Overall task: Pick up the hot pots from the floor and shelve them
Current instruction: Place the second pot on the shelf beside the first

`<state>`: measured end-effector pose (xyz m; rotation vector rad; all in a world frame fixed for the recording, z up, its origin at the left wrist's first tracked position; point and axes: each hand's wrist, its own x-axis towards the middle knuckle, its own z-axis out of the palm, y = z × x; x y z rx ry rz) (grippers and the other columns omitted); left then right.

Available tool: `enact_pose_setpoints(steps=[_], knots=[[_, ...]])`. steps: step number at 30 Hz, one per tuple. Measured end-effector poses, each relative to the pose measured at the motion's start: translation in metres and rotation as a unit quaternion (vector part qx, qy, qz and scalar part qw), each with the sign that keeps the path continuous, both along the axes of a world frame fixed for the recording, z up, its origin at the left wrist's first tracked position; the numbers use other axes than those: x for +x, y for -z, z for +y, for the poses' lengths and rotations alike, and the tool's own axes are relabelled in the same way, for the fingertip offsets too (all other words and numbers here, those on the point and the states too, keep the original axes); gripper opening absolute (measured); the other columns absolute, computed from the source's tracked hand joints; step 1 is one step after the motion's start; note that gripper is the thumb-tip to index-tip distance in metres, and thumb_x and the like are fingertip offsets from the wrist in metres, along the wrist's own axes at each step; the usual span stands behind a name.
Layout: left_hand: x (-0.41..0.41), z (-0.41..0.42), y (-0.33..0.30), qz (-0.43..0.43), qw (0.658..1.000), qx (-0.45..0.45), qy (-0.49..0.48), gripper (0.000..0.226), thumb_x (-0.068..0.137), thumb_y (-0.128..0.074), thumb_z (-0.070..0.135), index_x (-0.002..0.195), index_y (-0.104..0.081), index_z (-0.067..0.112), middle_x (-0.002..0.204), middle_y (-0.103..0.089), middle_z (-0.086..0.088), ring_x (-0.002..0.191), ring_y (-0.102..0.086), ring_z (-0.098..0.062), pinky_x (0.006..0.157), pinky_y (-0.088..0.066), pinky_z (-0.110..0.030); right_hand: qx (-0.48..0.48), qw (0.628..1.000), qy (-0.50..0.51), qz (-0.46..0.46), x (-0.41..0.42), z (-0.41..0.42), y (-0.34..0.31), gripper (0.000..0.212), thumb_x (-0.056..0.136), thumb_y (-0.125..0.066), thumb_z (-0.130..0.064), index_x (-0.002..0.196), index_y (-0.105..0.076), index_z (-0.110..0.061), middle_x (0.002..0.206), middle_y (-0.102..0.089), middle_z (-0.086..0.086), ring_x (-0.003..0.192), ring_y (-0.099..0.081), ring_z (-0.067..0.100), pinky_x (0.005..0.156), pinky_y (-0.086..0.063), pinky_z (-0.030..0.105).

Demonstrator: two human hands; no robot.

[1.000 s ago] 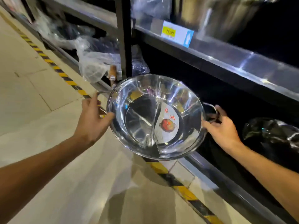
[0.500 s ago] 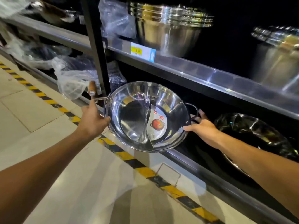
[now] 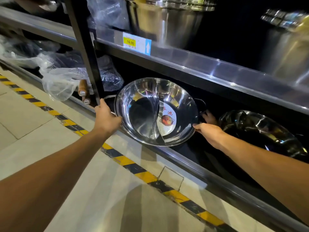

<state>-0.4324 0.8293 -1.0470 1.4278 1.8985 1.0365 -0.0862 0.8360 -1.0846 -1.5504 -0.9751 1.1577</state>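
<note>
A shiny steel hot pot [image 3: 145, 113] with a curved divider and a paper label inside hangs tilted at the mouth of the bottom shelf [image 3: 184, 158], its far half under the shelf above. My left hand [image 3: 106, 117] grips its left rim by the wire handle. My right hand [image 3: 209, 131] holds the right rim below the other handle. A second pot [image 3: 260, 131], dark and wrapped in plastic, lies on the same shelf to the right.
A black upright post [image 3: 85, 52] stands just left of the pot. Plastic-wrapped pans with wooden handles [image 3: 83, 91] fill the shelf to its left. Steel stockpots [image 3: 167, 22] sit on the upper shelf above a 16.00 price tag [image 3: 136, 43]. Yellow-black tape [image 3: 127, 160] runs along the floor.
Both hands have carried the pot forward and down, from above the floor tape into the opening of the bottom shelf. The view has come closer to the shelf.
</note>
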Motion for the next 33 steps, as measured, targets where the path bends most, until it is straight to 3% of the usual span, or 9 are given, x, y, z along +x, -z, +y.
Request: enact_pose_setpoints(steps=[4,6,10,13,16,20,26,29,33], knots=[[0.016,0.012,0.013,-0.047,0.999,-0.013,0.005,0.072,0.083,-0.069,-0.001,0.143,-0.029,0.002,0.076,-0.050,-0.014,0.067,-0.048,-0.023,0.064,-0.050,-0.043,0.003,0.997,0.027,-0.079,0.003,0.016,0.006,0.081,0.090,-0.065,0.003,0.157,-0.026,-0.017,0.156,-0.040,0.011,0.140,-0.043,0.031,0.111,-0.041,0.052],[0.022,0.017,0.021,-0.072,0.997,-0.012,0.001,0.079,0.087,-0.067,-0.001,0.150,-0.020,0.002,0.072,-0.049,-0.011,0.065,-0.050,-0.021,0.064,-0.048,-0.037,0.005,0.995,0.037,-0.097,0.002,0.020,0.012,0.073,0.090,-0.064,0.004,0.154,-0.033,-0.013,0.152,-0.045,0.014,0.139,-0.045,0.032,0.111,-0.041,0.051],[0.024,0.027,0.033,-0.166,0.986,-0.027,0.005,0.086,0.092,-0.060,-0.005,0.158,-0.007,0.013,0.145,-0.051,-0.016,0.134,-0.050,-0.029,0.114,-0.039,-0.046,-0.010,0.992,0.047,-0.117,0.001,0.028,0.029,0.073,0.092,-0.062,0.002,0.156,-0.028,-0.011,0.156,-0.039,0.016,0.142,-0.041,0.034,0.113,-0.039,0.052],[0.028,0.031,0.035,-0.205,0.978,-0.024,0.008,0.083,0.096,-0.054,-0.004,0.160,-0.004,0.016,0.149,-0.041,0.001,0.132,-0.046,-0.016,0.119,-0.034,-0.044,-0.025,0.991,0.055,-0.117,0.000,0.035,0.030,0.072,0.094,-0.061,-0.001,0.157,-0.027,-0.013,0.158,-0.036,0.016,0.141,-0.041,0.035,0.112,-0.039,0.053],[0.037,0.033,0.037,-0.208,0.978,-0.028,0.022,0.080,0.098,-0.049,-0.005,0.160,-0.002,0.018,0.168,-0.003,-0.002,0.142,-0.037,-0.019,0.121,-0.028,-0.041,-0.031,0.983,0.055,-0.172,-0.002,0.033,0.028,0.065,0.097,-0.059,-0.007,0.155,-0.031,-0.013,0.158,-0.038,0.014,0.143,-0.039,0.034,0.115,-0.036,0.047],[0.036,0.034,0.049,-0.088,0.993,-0.063,0.049,0.080,0.099,-0.055,0.006,0.159,-0.002,0.013,0.168,0.010,-0.006,0.155,-0.009,-0.024,0.125,-0.015,-0.040,-0.050,0.973,0.048,-0.218,-0.009,0.024,0.019,0.059,0.101,-0.051,-0.010,0.156,-0.029,-0.015,0.155,-0.041,0.015,0.141,-0.041,0.034,0.111,-0.036,0.044],[0.026,0.015,0.060,0.098,0.980,-0.080,0.152,0.076,0.101,-0.051,0.036,0.160,-0.008,0.018,0.168,0.007,-0.008,0.154,-0.007,-0.032,0.125,-0.010,-0.045,-0.030,0.947,-0.053,-0.314,-0.033,-0.014,0.008,0.064,0.102,-0.053,-0.026,0.157,-0.023,-0.013,0.165,-0.019,0.010,0.147,-0.031,0.032,0.117,-0.031,0.039],[0.027,-0.010,0.070,0.230,0.944,0.010,0.237,0.070,0.102,-0.043,0.044,0.160,-0.010,0.022,0.168,0.003,-0.006,0.155,0.006,-0.028,0.126,-0.005,-0.044,0.033,0.900,-0.144,-0.409,-0.034,-0.045,0.010,0.063,0.100,-0.052,-0.037,0.154,-0.030,-0.014,0.154,-0.039,0.010,0.138,-0.042,0.030,0.113,-0.038,0.042],[0.036,-0.036,0.085,0.304,0.888,0.023,0.345,0.067,0.100,-0.027,0.057,0.156,0.006,0.042,0.165,0.021,0.010,0.150,0.026,-0.013,0.125,0.003,-0.041,0.040,0.793,-0.263,-0.548,-0.019,-0.071,0.028,0.074,0.101,-0.033,-0.056,0.160,0.002,-0.027,0.168,0.001,0.000,0.154,0.000,0.024,0.123,-0.004,0.037]])
